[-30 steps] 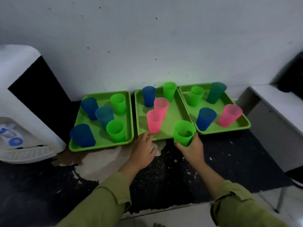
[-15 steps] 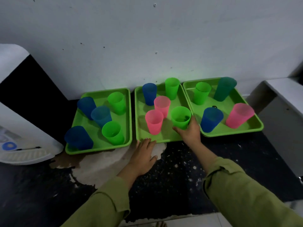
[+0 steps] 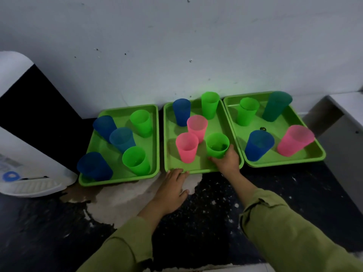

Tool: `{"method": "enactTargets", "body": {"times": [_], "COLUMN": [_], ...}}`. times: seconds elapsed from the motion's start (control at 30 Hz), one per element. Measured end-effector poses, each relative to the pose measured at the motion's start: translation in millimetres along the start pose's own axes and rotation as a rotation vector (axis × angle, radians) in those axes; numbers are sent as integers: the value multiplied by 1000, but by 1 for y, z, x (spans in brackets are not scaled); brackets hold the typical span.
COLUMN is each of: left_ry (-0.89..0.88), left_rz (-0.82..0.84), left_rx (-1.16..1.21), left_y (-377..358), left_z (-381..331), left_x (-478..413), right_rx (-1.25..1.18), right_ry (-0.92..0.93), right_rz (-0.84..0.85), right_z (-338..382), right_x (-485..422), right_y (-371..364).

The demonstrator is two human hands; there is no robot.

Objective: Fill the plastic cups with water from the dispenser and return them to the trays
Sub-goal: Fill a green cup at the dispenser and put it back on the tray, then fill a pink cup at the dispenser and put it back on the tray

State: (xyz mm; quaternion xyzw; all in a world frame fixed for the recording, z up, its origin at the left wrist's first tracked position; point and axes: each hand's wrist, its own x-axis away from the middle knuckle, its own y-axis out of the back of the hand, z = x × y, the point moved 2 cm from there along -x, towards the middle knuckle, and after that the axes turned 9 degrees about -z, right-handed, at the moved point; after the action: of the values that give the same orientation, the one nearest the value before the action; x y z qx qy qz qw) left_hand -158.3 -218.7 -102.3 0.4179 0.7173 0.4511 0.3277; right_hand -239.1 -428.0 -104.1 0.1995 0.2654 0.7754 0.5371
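Note:
Three green trays stand side by side against the wall: a left tray point(image 3: 153, 134), a middle tray point(image 3: 169, 154) and a right tray point(image 3: 306, 160). Each carries several plastic cups in blue, green, pink and teal. My right hand point(image 3: 227, 160) grips a green cup point(image 3: 217, 145) that stands upright on the middle tray's front right part, next to two pink cups point(image 3: 186, 147). My left hand point(image 3: 172, 185) rests flat on the counter, its fingertips touching the middle tray's front rim. The white water dispenser point(image 3: 29, 169) is at the far left.
A dark speckled counter point(image 3: 284, 185) with a pale worn patch point(image 3: 121, 199) runs below the trays. A white wall stands right behind them. A grey ledge point(image 3: 345, 107) sits at the far right.
My right hand has carried the green cup from the counter's edge onto the middle tray and set it down there. My left hand has stayed by the tray's front rim.

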Motion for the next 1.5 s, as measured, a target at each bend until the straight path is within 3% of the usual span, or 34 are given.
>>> {"method": "enactTargets", "body": {"times": [0.23, 0.47, 0.83, 1.0, 1.17, 1.5], "left_ry": [18, 83, 163, 190, 213, 238], "left_rz": [3, -64, -462, -539, -447, -63], "left_rx": [5, 202, 284, 357, 371, 281], "left_y": [4, 24, 74, 89, 86, 54], "left_z": [-3, -3, 2, 2, 10, 24], "left_x": [-2, -9, -50, -88, -138, -196], "right_rx": [-59, -144, -254, -247, -106, 174], "right_ry": [26, 137, 227, 206, 164, 65], "right_rz": [8, -85, -213, -199, -80, 143], "right_z": [1, 12, 41, 57, 63, 54], "right_x": [10, 27, 3, -26, -65, -108], "right_y": [8, 26, 52, 48, 31, -2]}}
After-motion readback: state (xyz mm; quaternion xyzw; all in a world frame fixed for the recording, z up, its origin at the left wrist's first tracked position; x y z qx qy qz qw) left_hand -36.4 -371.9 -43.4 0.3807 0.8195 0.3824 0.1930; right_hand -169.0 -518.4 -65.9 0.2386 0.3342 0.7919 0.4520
